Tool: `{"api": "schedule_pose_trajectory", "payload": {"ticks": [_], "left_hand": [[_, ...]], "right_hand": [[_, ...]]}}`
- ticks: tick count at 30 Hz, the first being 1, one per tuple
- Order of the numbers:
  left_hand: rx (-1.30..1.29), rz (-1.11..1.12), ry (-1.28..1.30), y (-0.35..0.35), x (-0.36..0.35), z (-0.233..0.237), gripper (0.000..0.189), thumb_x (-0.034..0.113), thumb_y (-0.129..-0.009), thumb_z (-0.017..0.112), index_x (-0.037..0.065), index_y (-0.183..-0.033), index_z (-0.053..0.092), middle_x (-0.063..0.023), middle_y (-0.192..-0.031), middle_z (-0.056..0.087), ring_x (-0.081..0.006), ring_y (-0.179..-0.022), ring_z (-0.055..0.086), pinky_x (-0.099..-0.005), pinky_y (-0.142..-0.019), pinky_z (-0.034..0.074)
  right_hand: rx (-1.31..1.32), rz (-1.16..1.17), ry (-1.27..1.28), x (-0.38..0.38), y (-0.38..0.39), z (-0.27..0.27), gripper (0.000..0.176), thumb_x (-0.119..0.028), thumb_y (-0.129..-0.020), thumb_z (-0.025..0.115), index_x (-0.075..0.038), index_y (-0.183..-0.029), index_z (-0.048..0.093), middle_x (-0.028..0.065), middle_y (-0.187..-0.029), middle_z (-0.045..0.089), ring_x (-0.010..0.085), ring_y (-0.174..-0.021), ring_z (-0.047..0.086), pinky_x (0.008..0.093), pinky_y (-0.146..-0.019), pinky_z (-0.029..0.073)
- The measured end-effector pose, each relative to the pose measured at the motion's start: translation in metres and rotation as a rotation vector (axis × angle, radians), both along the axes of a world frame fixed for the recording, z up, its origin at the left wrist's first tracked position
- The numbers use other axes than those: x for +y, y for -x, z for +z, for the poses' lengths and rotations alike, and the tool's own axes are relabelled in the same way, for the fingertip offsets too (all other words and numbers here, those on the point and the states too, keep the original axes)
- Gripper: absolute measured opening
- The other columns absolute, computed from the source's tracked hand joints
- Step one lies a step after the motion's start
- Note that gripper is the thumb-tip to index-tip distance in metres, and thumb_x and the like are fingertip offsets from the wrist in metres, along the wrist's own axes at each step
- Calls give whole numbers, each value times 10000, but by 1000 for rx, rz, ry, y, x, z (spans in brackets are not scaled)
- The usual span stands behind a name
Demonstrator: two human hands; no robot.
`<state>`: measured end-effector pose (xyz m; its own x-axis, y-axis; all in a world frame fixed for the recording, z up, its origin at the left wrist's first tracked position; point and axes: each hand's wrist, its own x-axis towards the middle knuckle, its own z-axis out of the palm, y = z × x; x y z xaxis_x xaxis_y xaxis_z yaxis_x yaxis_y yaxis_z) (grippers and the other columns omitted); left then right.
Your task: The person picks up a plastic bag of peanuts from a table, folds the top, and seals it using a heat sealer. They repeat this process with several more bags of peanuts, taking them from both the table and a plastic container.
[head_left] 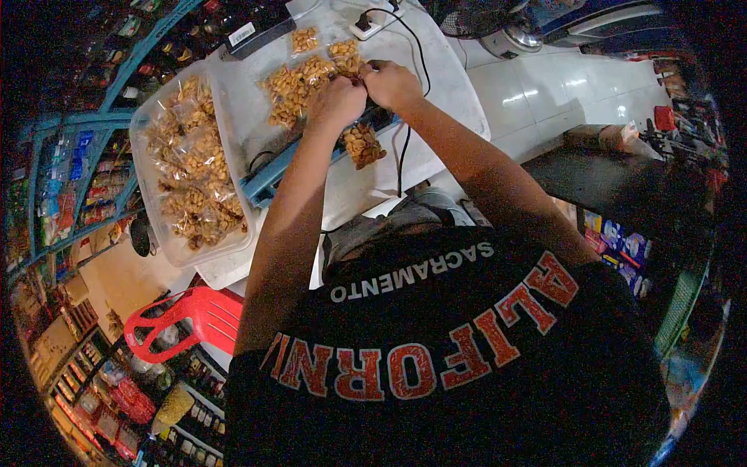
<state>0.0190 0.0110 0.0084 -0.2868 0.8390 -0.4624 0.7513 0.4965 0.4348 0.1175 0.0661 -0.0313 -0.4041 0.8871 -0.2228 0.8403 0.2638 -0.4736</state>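
My left hand [340,103] and my right hand [393,86] meet above the white table [459,117], fingers closed in a pinch. They appear to grip the top edge of a small clear plastic bag of nuts [362,146]; the fingers partly hide the held part. The filled end of this bag rests between my forearms, on the near side of a long blue bar-shaped device [284,167], probably a bag sealer. Just beyond my hands lie more bags of nuts [294,89], a small one [343,54] closest to my fingers.
A clear plastic tub [243,183] full of bagged nuts stands at the table's left. A white power strip [366,27] with a black cable [426,62] lies at the back. A red plastic chair [198,315] is at lower left, near stocked shelves [85,179].
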Motion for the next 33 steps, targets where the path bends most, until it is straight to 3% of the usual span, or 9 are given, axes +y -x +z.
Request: {"api": "schedule_pose_trajectory", "payload": {"ticks": [6, 12, 14, 18, 22, 26, 28, 29, 33], "left_hand": [[33, -5, -17, 1, 0, -10, 411, 313, -752, 391, 8, -954, 578, -215, -1033, 537, -353, -977, 511, -420, -848, 387], [71, -16, -59, 1, -2, -12, 391, 316, -749, 396, 19, -906, 597, -214, -1001, 553, -341, -955, 528, -419, -840, 395], [54, -12, -77, -2, -6, -1, 389, 313, -747, 394, 22, -903, 600, -216, -989, 557, -338, -945, 534, -419, -836, 397], [54, -30, -82, 0, -6, 7, 375, 292, -732, 394, 27, -888, 609, -205, -936, 579, -332, -906, 554, -427, -815, 405], [94, 5, -161, -5, -8, 3, 338, 269, -718, 407, 27, -817, 622, -199, -875, 595, -338, -855, 570, -443, -781, 411], [70, 21, -185, -3, -14, -6, 316, 277, -719, 435, 23, -728, 622, -203, -816, 596, -351, -791, 580, -471, -795, 384], [86, 53, -156, -6, -8, -1, 320, 299, -720, 456, 26, -743, 621, -198, -799, 597, -353, -777, 580, -464, -812, 370], [90, 63, -151, -6, -7, 1, 320, 299, -720, 456, 26, -743, 621, -198, -799, 597, -353, -777, 580, -464, -812, 370], [179, -16, -225, -4, 1, -5, 336, 329, -737, 458, 44, -813, 618, -185, -811, 602, -343, -779, 581, -481, -805, 365]], "right_hand": [[-1, -142, 144, -1, 2, 13, 571, -470, -795, 355, 17, -1036, 532, 193, -1068, 532, 334, -1003, 504, 389, -878, 384], [-67, 20, 46, 5, -1, -13, 578, -465, -800, 344, 32, -1030, 526, 188, -1071, 530, 341, -986, 511, 394, -866, 390], [-52, -13, -30, 10, -4, -40, 551, -462, -800, 337, -6, -1034, 539, 193, -1049, 539, 336, -974, 517, 401, -859, 392], [52, -90, 198, -5, -3, 25, 457, -453, -798, 354, -128, -1038, 567, 205, -981, 562, 351, -934, 531, 412, -841, 402], [9, -82, 209, 2, -3, 9, 434, -435, -798, 365, -138, -1039, 569, 195, -985, 566, 354, -921, 538, 406, -827, 416], [63, 240, -11, -2, -7, 3, 306, -273, -784, 418, -92, -992, 552, 159, -838, 596, 324, -772, 591, 426, -664, 481], [-7, 111, 180, -2, -4, 14, 325, -285, -846, 317, -80, -905, 562, 165, -918, 575, 352, -838, 542, 417, -729, 428], [78, 214, 42, -1, -7, 0, 331, -296, -849, 320, -89, -929, 567, 162, -873, 585, 365, -825, 538, 418, -723, 428], [165, -3, 207, 0, -5, 33, 309, -279, -849, 341, -124, -969, 580, 197, -819, 582, 375, -789, 549, 431, -679, 436]]}}
